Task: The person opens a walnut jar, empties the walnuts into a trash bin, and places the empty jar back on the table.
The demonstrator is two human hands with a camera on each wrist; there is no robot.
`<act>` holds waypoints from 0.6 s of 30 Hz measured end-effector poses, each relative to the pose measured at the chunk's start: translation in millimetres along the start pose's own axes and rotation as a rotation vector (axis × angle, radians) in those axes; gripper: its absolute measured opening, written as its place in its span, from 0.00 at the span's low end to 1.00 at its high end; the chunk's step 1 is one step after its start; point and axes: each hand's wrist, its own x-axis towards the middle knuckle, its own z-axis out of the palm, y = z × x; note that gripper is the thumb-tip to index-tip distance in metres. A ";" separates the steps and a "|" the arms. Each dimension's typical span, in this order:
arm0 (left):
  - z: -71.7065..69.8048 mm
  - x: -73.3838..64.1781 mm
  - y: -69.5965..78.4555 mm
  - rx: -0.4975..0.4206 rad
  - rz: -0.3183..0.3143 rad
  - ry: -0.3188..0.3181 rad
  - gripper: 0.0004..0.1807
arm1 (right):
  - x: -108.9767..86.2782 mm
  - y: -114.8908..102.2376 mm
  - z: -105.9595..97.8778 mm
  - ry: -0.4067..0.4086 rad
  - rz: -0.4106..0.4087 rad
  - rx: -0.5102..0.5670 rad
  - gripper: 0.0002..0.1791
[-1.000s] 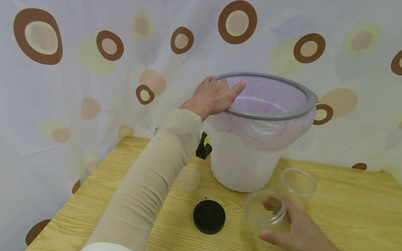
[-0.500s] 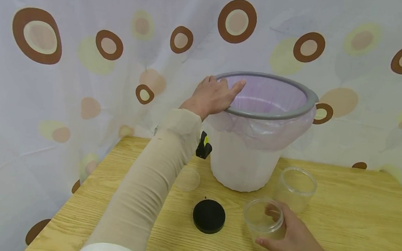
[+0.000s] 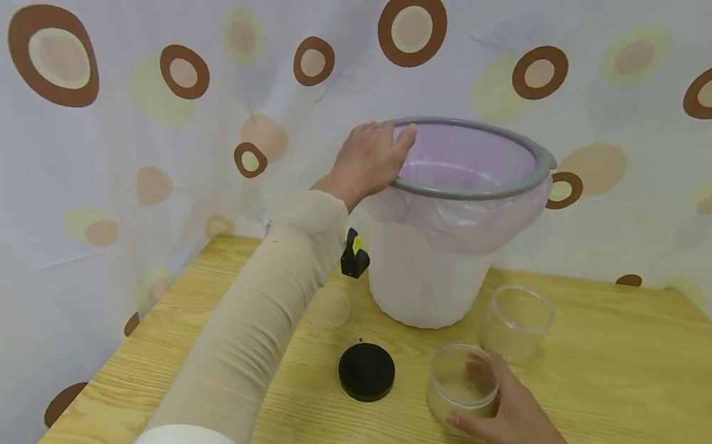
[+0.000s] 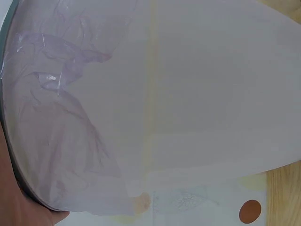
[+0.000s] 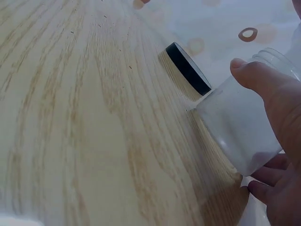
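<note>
In the head view, my left hand [image 3: 367,160] grips the left side of the grey rim [image 3: 462,193] of a white trash can [image 3: 425,286] lined with a thin purple bag [image 3: 458,228]. The left wrist view shows the can's pale wall [image 4: 216,94] from close by, with fingers [image 4: 44,216] at its rim. My right hand [image 3: 523,427] holds a clear plastic jar [image 3: 441,402] without a lid, thumb on the near side and fingers behind. It stands upright at the table surface. The right wrist view shows the same jar [image 5: 235,122] between thumb and fingers.
A round black lid [image 3: 366,372] lies left of the held jar. Behind it lies a clear disc [image 3: 328,309]. A second clear jar [image 3: 516,330] stands just behind my right hand. A patterned curtain [image 3: 613,225] hangs behind the wooden table [image 3: 623,391].
The jar in my right hand has come down to the table and gone from tilted to upright. My left hand stays on the rim, its thumb turned slightly. The head view has shifted a little.
</note>
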 end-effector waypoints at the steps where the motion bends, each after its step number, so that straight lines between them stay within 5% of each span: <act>1: 0.5 -0.8 -0.3 -0.016 0.005 0.013 0.36 | 0.1 0.9 0.4 -0.016 0.008 0.010 0.61; 11: 6.4 -11.0 -10.5 -0.211 0.004 0.093 0.35 | 2.3 4.9 0.4 -0.076 -0.025 0.041 0.63; 18: 9.2 -25.6 -21.6 -0.195 0.082 0.102 0.36 | 1.7 -1.6 -11.0 -0.039 -0.045 -0.032 0.58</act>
